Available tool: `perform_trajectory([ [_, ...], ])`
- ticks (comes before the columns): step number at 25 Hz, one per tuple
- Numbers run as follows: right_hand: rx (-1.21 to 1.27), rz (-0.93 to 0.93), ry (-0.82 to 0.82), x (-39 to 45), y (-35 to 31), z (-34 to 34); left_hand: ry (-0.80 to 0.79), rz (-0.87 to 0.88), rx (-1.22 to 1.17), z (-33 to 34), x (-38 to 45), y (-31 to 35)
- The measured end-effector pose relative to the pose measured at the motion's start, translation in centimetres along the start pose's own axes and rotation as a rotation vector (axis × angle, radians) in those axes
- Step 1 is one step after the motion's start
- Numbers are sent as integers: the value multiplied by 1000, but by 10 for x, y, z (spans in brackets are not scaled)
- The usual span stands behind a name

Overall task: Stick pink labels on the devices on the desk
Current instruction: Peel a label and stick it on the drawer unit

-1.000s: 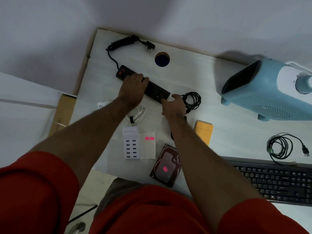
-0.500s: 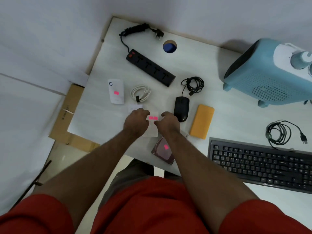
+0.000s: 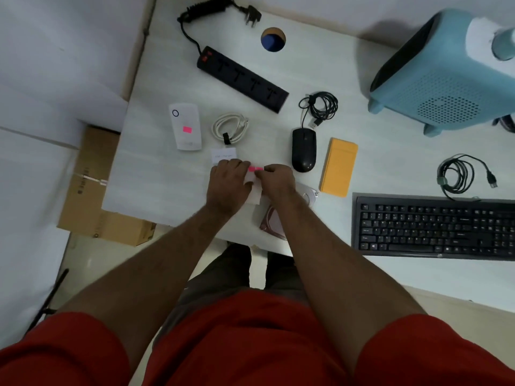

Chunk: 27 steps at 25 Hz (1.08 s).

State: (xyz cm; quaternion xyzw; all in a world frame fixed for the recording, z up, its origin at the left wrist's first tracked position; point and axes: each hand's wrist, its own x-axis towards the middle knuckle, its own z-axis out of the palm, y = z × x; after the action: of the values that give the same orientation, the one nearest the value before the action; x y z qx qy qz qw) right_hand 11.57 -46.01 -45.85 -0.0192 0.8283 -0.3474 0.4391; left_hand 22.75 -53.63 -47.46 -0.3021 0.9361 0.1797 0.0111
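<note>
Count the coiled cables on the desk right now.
3: a white cable beside the white device, the mouse's cord behind it, a black cable above the keyboard. Hands may hide others.

The hands [image 3: 252, 182] cover most of the white charger [image 3: 224, 155] and label sheet [image 3: 255, 195]. The right arm hides half the hard drive [image 3: 269, 221]. The heater [image 3: 446, 73] and keyboard [image 3: 434, 227] run off the right edge. Charger print's too small to read.

Left hand [image 3: 228, 183] and right hand [image 3: 277, 178] pinch pink labels [image 3: 255, 168] on a white sheet [image 3: 255, 195].
</note>
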Motion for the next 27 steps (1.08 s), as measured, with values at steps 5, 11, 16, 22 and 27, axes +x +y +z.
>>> perform_trajectory([
  [5,450,119,-173,-32,7,-20,25,-34,-370,-23,1,13],
  [11,628,62,-223,-60,22,-56,-22,25,-540,-42,-3,49],
  [16,619,57,-179,-62,48,-85,-79,24,-501,-28,-5,86],
  [22,481,20,-160,-54,79,-114,-114,-4,-485,-16,-12,127],
  [27,405,2,-186,-46,95,-139,-128,-126,-455,-4,-15,158],
])
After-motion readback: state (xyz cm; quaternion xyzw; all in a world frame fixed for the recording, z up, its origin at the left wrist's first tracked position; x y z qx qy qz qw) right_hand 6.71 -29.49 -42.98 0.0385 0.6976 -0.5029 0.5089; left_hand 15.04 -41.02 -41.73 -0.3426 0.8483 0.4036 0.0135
